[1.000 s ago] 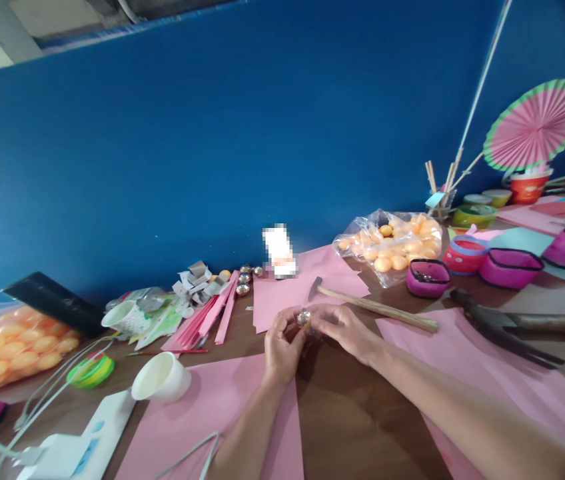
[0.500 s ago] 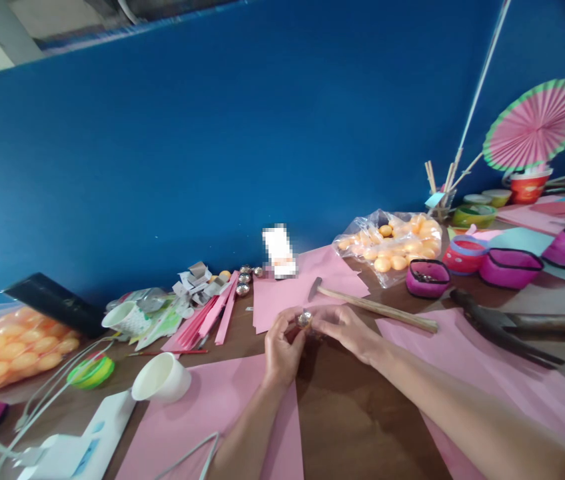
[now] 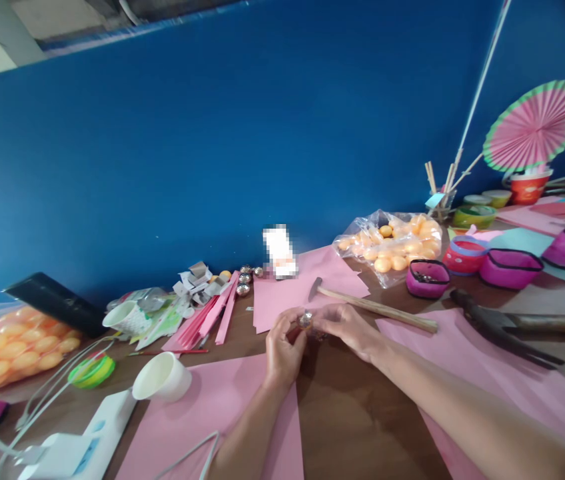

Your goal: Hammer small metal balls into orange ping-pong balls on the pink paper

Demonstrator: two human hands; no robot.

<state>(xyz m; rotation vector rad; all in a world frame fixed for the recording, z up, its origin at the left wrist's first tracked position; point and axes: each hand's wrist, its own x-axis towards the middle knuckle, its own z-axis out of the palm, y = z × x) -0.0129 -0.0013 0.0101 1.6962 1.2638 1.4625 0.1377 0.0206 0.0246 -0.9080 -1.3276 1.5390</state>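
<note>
My left hand (image 3: 282,350) and my right hand (image 3: 345,328) meet above the brown table (image 3: 352,413), both pinching a small shiny silver ball (image 3: 305,319) between their fingertips. A small hammer with a wooden handle (image 3: 372,305) lies on pink paper (image 3: 282,293) just behind my right hand. Three more silver balls (image 3: 244,283) sit near the blue wall, beyond pink paper strips (image 3: 207,319).
Bags of orange balls lie at far left (image 3: 7,347) and behind the hammer (image 3: 392,245). Two white cups (image 3: 161,377), a green tape roll (image 3: 90,371), a white power strip (image 3: 82,443), a large claw hammer (image 3: 507,327), magenta baskets (image 3: 510,267) and a pink paper fan (image 3: 535,127) surround the work spot.
Almost nothing: my fingers shift slightly on the silver ball, and both hands stay in the same place.
</note>
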